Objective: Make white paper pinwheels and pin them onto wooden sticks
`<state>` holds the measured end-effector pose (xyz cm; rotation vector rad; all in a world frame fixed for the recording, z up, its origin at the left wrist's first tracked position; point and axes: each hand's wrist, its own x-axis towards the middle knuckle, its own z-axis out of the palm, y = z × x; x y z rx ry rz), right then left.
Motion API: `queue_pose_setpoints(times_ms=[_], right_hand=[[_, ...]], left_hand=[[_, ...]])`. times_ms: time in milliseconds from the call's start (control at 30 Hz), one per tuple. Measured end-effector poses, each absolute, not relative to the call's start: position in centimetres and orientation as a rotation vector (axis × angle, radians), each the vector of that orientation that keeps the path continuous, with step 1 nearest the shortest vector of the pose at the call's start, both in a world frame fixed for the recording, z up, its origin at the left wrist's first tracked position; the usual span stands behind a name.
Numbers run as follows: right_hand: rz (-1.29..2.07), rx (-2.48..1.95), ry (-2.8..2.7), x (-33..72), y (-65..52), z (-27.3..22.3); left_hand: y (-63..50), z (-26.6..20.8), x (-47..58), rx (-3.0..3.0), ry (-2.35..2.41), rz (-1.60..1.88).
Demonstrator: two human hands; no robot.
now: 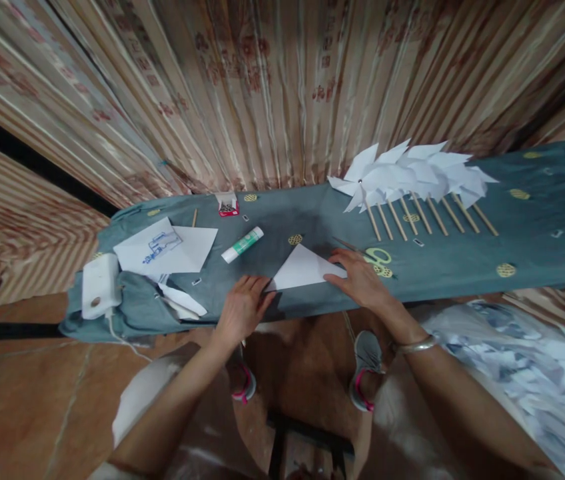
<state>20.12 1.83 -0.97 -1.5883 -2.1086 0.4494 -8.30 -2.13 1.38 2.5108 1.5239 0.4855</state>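
Observation:
A white paper folded into a triangle lies near the table's front edge, its peak pointing away from me. My left hand pinches its left corner. At the right corner, my right hand grips the paper between thumb and fingers. Just beyond my right hand are scissors with yellow-green handles, partly hidden. A glue stick in white and green lies to the left of the triangle. Several white paper pinwheels on wooden sticks overlap in a row at the back right.
Loose paper sheets, one with blue drawing, lie at the left beside a white power adapter with a cord. Behind them stands a small red box of pins. A curtain hangs along the table's far side.

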Motion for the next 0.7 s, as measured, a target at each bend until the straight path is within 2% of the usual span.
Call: queue_pose_setpoints(times_ms=[400,700], right_hand=[[0.454,-1.554,-2.091,19.7,1.4,-0.8],[0.547,-1.553,-1.980,19.8,1.4,-0.6]], left_hand=[[2.2,-0.1,-3.8,2.202,1.476,0.670],[3.3,0.0,-3.0,1.653,1.404,0.876]])
